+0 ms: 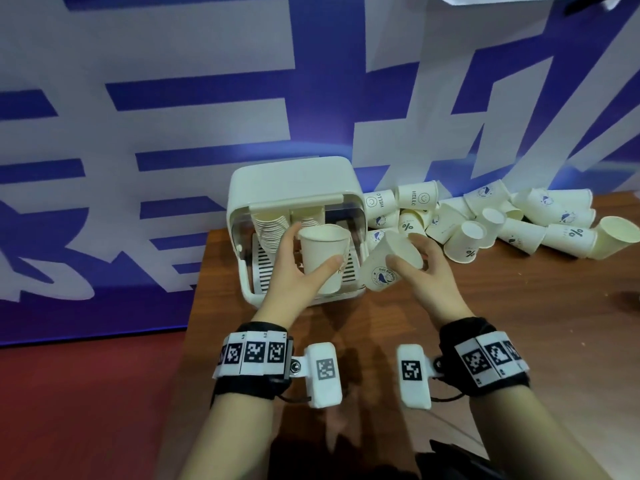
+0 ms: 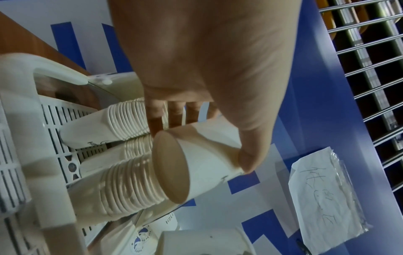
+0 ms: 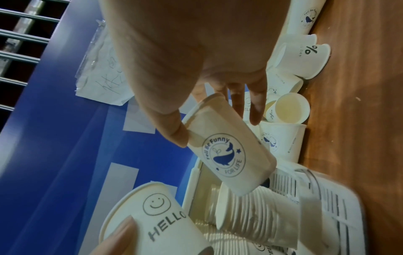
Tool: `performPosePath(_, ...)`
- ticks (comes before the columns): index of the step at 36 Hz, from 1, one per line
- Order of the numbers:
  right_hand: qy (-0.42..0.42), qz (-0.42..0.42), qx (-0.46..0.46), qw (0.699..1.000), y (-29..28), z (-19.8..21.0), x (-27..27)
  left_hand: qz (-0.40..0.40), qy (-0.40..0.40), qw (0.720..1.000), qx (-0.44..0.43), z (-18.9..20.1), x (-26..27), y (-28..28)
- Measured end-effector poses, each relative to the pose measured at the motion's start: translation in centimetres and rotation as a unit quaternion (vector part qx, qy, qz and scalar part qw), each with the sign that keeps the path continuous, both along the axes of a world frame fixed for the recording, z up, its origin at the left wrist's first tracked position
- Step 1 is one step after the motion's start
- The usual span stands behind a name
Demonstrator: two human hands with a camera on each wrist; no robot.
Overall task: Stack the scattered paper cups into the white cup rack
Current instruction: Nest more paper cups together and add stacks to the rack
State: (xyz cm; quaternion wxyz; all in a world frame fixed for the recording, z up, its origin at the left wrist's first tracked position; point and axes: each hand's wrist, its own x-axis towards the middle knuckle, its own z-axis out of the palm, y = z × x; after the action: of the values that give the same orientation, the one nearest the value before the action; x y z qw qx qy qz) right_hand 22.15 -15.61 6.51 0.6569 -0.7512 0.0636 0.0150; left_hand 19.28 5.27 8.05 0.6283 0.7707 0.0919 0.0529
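Note:
The white cup rack (image 1: 294, 181) stands on the brown table with its front open, and stacks of nested cups (image 2: 128, 186) lie inside. My left hand (image 1: 294, 268) grips an upright "HELLO" cup (image 1: 323, 258) just in front of the rack's opening; the same cup (image 2: 205, 165) shows bottom-first in the left wrist view. My right hand (image 1: 420, 268) holds a whale-logo cup (image 1: 388, 265) tilted, mouth toward the right, beside the rack's right side. In the right wrist view that whale-logo cup (image 3: 226, 151) is pinched between thumb and fingers above the rack's stacks (image 3: 253, 222).
A heap of loose paper cups (image 1: 519, 223) lies on the table (image 1: 519, 341) to the right of the rack, against the blue and white banner wall (image 1: 173, 98). The table's left edge runs just left of the rack, with red floor (image 1: 86, 410) below.

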Motion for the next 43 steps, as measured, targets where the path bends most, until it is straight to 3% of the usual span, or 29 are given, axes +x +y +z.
performPosePath(6,-0.02,0.008,0.0,1.0,1.9,1.3,0.4,0.029,-0.036,0.998,-0.043,0.3,0.3,1.6)
performPosePath(18,-0.07,0.019,-0.007,0.997,3.6,2.5,2.3,0.085,-0.088,0.991,-0.048,0.7,2.4,2.3)
performPosePath(36,-0.047,-0.028,-0.007,0.998,1.7,0.9,3.5,0.027,-0.082,0.993,0.084,-2.0,5.8,0.0)
performPosePath(43,-0.05,-0.035,-0.005,0.998,1.0,0.4,3.4,0.04,-0.054,0.985,0.158,-3.2,6.3,-0.6)
